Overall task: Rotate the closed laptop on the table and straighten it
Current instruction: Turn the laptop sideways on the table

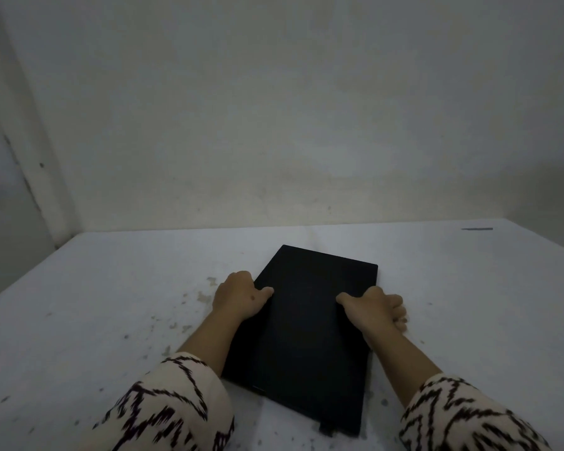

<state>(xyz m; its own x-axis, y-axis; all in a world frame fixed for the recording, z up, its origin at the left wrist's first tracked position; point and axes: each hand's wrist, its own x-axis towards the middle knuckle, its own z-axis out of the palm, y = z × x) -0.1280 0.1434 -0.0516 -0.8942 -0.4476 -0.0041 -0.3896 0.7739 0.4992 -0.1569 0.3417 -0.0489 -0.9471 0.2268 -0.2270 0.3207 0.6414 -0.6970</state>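
Fingers (393, 307) of the right hand (376, 309) are curled down over the laptop's right long edge, thumb lying on the lid; left hand (238, 294) does the same on the left edge, thumb on top, other fingers hidden under/behind the edge. Both hands closed on the laptop (306, 327), w/ no gap visible. Laptop is shut, flat on the counter (79, 304), centre-near, long axis pointing away from the person & skewed a bit, far end leaning left.

Risks, as I judge: grip is on thin edges only, so a quick turn could let one side slip & the corner scrape or swing wide. Near corner sits close to the person's side, so an overshoot could push it off the front.

Counter is pale, speckled w/ dark flecks & stains, maybe gritty, which could scratch the base. Bare whitish wall (274, 109) behind, dim light, dark mark far right on the counter.
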